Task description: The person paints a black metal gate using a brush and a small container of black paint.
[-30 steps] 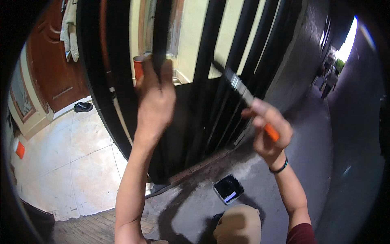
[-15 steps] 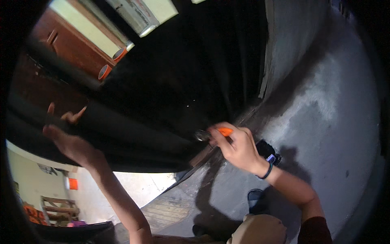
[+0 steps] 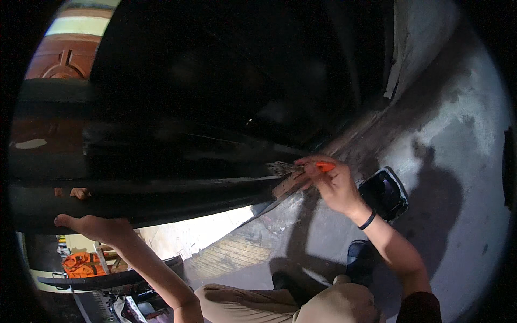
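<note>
My right hand (image 3: 331, 185) grips a paintbrush with an orange handle (image 3: 323, 166), its bristles (image 3: 280, 168) pressed against the lower rail of a black metal gate (image 3: 161, 183). My left hand (image 3: 94, 226) clasps that same black rail far to the left, fingers wrapped over its top. A black band sits on my right wrist. The gate fills the upper middle of the view, glossy and dark.
A black tray of dark paint (image 3: 383, 192) lies on the grey concrete floor (image 3: 447, 161) just right of my right hand. My knees in tan trousers (image 3: 301, 304) and a dark shoe (image 3: 360, 258) are below. Pale tiles (image 3: 199, 234) show under the gate; orange items (image 3: 81, 264) lie lower left.
My head has dropped lower and closer to the gate's bottom rail. The brush went from the upright bars down to the lower rail; my left hand slid down along the gate.
</note>
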The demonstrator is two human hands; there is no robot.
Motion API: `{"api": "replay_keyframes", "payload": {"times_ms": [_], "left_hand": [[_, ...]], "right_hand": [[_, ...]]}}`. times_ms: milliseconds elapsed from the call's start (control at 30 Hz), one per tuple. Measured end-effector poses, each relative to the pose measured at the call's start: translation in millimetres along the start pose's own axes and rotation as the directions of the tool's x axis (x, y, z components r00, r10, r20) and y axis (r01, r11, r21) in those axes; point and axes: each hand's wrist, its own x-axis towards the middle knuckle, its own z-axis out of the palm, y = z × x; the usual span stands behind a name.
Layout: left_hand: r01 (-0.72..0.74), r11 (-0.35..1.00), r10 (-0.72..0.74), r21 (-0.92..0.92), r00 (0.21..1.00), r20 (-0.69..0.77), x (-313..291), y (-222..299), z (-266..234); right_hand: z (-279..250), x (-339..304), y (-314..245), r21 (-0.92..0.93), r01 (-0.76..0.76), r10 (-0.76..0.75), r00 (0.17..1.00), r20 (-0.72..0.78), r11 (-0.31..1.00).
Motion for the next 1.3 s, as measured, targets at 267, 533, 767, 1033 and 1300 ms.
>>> {"api": "replay_keyframes", "payload": {"times_ms": [267, 533, 767, 1033, 1300], "left_hand": [[0.023, 0.998, -0.025, 0.062, 0.999, 0.045, -18.4, 16.0, 17.8], [0.037, 0.998, -0.036, 0.043, 0.999, -0.015, -21.8, 13.5, 21.5], [-0.025, 0.999, 0.025, 0.037, 1.0, 0.016, -23.3, 12.5, 22.7], [0.0, 1.0, 0.0, 0.01, 1.0, 0.029, -9.9, 7.8, 13.1], [-0.074, 0.994, 0.076, 0.076, 0.997, -0.019, -9.7, 2.9, 9.4]], "right_hand": [[-24.6, -4.9, 27.5, -0.345, 0.114, -0.079, 0.991, 0.112, 0.932], [-19.5, -25.0, 32.0, -0.402, -0.018, -0.019, 0.996, -0.086, 0.915], [-4.3, -31.3, 34.6, -0.496, -0.028, -0.059, 0.985, -0.16, 0.868], [5.1, -25.7, 33.1, -0.487, -0.016, -0.079, 0.982, -0.174, 0.873], [11.4, -47.7, 32.8, -0.702, 0.258, -0.333, 0.943, 0.033, 0.663]]}}
